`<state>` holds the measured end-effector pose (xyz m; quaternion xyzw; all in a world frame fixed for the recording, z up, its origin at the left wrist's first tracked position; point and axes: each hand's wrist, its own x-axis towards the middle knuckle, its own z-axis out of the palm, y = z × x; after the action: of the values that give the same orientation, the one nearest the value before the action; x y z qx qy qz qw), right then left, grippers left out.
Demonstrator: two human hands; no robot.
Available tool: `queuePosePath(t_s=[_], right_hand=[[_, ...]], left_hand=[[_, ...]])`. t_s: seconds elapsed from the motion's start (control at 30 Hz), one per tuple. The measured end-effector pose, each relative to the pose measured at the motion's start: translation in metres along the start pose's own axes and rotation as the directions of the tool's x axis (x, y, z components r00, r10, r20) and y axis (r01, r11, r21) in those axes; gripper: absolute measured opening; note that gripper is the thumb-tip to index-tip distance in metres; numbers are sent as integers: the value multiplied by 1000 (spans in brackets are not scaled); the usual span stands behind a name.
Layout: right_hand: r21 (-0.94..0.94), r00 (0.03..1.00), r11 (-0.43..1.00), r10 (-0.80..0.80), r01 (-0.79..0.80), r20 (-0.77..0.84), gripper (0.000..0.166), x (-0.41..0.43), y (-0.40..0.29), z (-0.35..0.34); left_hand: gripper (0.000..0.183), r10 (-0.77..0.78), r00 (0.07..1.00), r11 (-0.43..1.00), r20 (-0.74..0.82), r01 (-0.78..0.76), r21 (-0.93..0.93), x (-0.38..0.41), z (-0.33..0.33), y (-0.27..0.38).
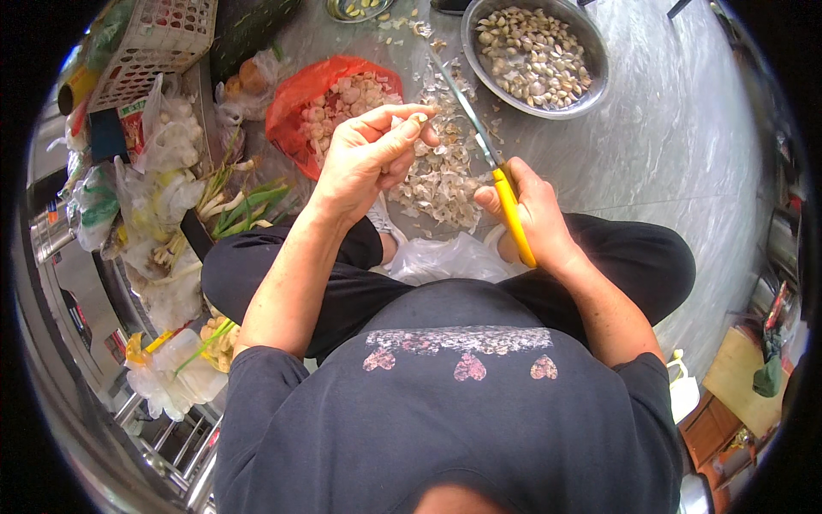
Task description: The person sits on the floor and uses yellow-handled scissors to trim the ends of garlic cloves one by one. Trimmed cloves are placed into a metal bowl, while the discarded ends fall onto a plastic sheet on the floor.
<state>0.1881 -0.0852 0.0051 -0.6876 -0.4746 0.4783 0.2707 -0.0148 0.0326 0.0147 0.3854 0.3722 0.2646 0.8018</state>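
Observation:
Between the thumb and fingers of my left hand (379, 144) is a small pale garlic clove (419, 119). My right hand (536, 209) grips the yellow handle of a knife (514, 215); its narrow blade (463, 99) points away from me, with the edge apart from the clove. Loose garlic skins (443, 186) lie heaped on the floor below both hands. Beyond my left hand, an opened red plastic bag (286, 109) holds garlic (350, 93). A steel basin (557, 114) of unpeeled cloves (533, 58) stands at the far right. Peeled cloves sit in a small bowl (335, 14) at the top edge.
A white plastic bag (443, 257) lies between my feet. On the left are spring onions (250, 209), bagged vegetables (170, 132) and a white perforated crate (160, 38). Grey marbled floor (674, 128) extends to the right, with a wooden board (742, 379) at lower right.

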Motion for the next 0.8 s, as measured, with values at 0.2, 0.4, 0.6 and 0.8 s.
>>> queuePosePath(t_s=[0.2,0.4,0.6,0.8], right_hand=[[138,996,986,-88,91,-26,55,-5,-6,0],[137,988,979,-149,153,-38,60,-12,-7,-9],[66,995,992,-105,104,-2,59,-15,-7,-14],[85,997,994,-72,75,-40,53,-17,-10,-15]], left_hand=[[30,-344,935,938,-84,346,10,32,-8,-43],[43,-106,994,993,35,104,56,91,59,-20],[49,-172,979,973,110,186,-134,84,45,-32],[46,-123,980,957,154,158,-244,37,15,-21]])
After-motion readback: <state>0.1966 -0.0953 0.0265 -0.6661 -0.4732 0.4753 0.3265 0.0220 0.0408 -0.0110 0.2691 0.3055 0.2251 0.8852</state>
